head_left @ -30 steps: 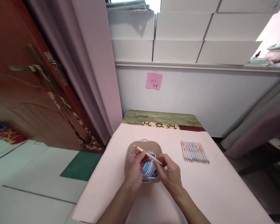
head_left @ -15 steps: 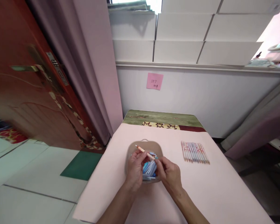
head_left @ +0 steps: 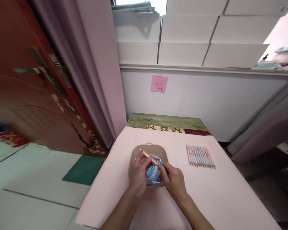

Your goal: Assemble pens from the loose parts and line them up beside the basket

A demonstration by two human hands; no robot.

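Both hands are over a beige basket [head_left: 136,152] that holds several blue and white pens or caps [head_left: 153,172]. A pale pen [head_left: 146,154] with an orange band near its upper-left tip slants between the hands. My left hand [head_left: 139,172] pinches its middle between thumb and fingers. At the pen's lower-right end, the fingertips of my right hand [head_left: 173,177] are closed round it, next to a small blue piece. To the right, a row of several pens [head_left: 201,156] lies side by side on the pink tabletop [head_left: 223,191].
Beyond the pink cover is a green patterned strip [head_left: 165,119] along the table's back edge. A pink note [head_left: 159,83] is stuck on the wall behind. On the left stand a reddish door [head_left: 26,102] and a purple curtain; a green mat [head_left: 84,169] lies on the floor.
My right hand has shifted slightly left, and the pen has moved a little to the right. Both hands still hold it over the basket.
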